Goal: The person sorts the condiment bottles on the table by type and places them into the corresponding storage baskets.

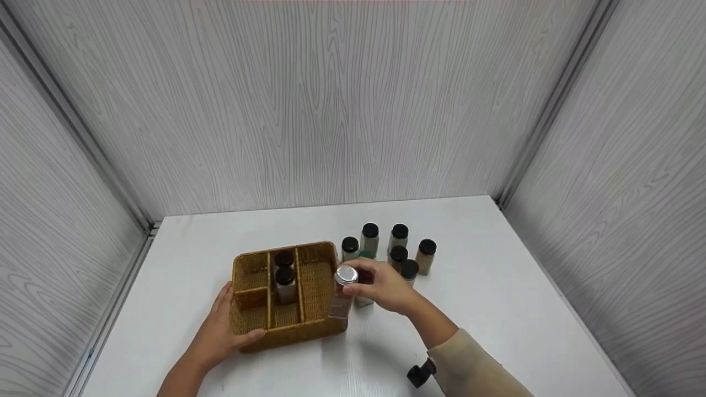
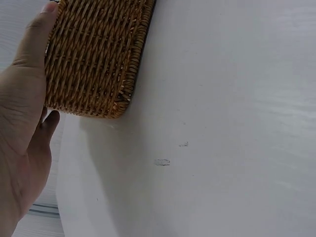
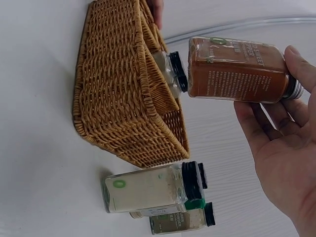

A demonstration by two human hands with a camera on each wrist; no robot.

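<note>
A glass spice jar [image 1: 341, 303] of reddish-brown powder, with a silver cap, is pinched near its cap by my right hand [image 1: 389, 286]. It is raised beside the right end of a brown wicker basket [image 1: 292, 334], overlapping its rim in the head view. The right wrist view shows the jar [image 3: 237, 69] with printed lettering, its base towards the basket's open top. My left hand [image 1: 215, 333] holds the basket's near left corner, thumb along the front and fingers against the left side. Two black-capped jars [image 1: 285, 284] stand in the basket's middle compartment.
Right of the basket, several black-capped spice jars [image 1: 426, 256] stand grouped on the white table [image 1: 496, 320], with one green-capped jar [image 1: 365, 254] among them. A pale-powder jar [image 3: 145, 190] stands close to the basket. Wood-grain panels [image 1: 331, 110] enclose the table's back and sides.
</note>
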